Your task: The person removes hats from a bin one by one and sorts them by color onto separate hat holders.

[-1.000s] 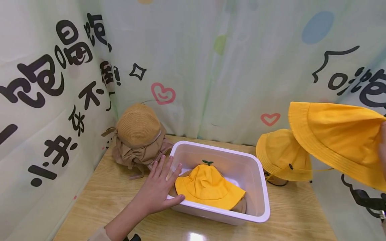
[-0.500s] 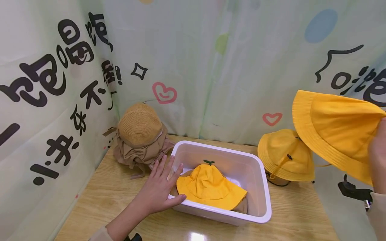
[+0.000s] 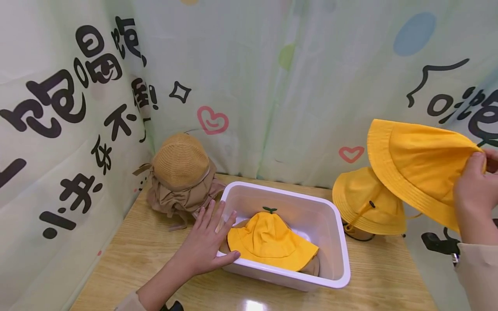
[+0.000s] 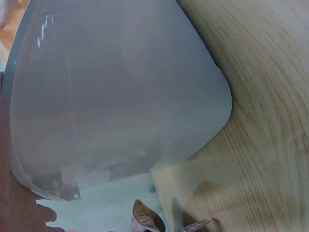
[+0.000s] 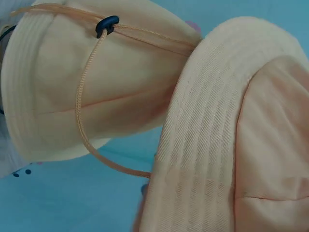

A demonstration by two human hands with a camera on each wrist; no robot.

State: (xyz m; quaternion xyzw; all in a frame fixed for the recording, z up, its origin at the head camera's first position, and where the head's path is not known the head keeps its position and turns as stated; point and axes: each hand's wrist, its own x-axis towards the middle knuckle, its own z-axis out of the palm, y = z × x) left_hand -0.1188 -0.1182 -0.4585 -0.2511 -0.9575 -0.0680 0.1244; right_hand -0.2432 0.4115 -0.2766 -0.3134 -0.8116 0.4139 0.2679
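Observation:
My right hand (image 3: 472,185) holds a yellow bucket hat (image 3: 420,160) by its crown, up in the air at the right, with a bit of green at the crown's top. In the right wrist view, the brim of this hat (image 5: 198,125) fills the middle. My left hand (image 3: 210,239) rests at the left front corner of a white plastic bin (image 3: 342,272), fingers spread over the rim. Inside the bin lies another yellow bucket hat (image 3: 268,237) with a green sprout on top, over something brown that is mostly covered. The left wrist view shows the bin's outer wall (image 4: 120,87).
Right of the bin, a yellow hat (image 3: 358,198) with a cord and black toggle (image 5: 107,24) sits raised, partly behind the held hat. A straw hat (image 3: 180,162) with brown cloth stands at the back left. Printed curtains (image 3: 241,151) enclose the wooden table (image 3: 140,259).
My right hand has come further into view from the right edge. The held yellow bucket hat has gone up a little, then left. My left hand stays on the bin.

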